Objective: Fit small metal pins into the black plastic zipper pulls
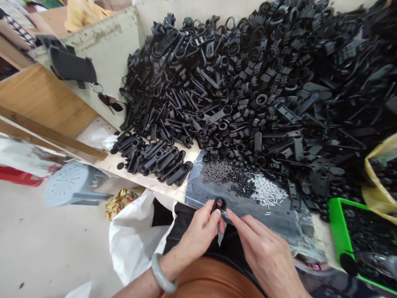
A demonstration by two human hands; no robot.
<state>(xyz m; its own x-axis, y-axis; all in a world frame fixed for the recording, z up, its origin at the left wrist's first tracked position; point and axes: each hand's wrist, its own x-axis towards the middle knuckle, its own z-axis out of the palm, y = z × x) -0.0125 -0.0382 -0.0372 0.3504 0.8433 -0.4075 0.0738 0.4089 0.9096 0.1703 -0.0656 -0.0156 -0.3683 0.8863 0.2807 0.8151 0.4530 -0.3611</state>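
In the head view a black plastic part with a round ring end [220,203] is held above my lap at the front edge of the bench. My left hand [201,225] is closed around it, thumb and fingers pinching it just below the ring. From the right, my right hand [262,240] meets the same part, its index fingertip pressed near the ring and its thumb mostly hidden. A small grey pointed thing [220,236] hangs below the fingers; its kind is unclear. Just beyond lie silver pins [268,190], small black pieces [243,182] and tiny dark grey pieces [216,171].
A large heap of black plastic parts [217,82] fills the bench back. Similar lever-shaped parts [158,159] lie in a row at left. A green bin [338,231] stands right, beside a yellow bag [372,178]. A blue stool [70,184] and white sack [130,236] are left.
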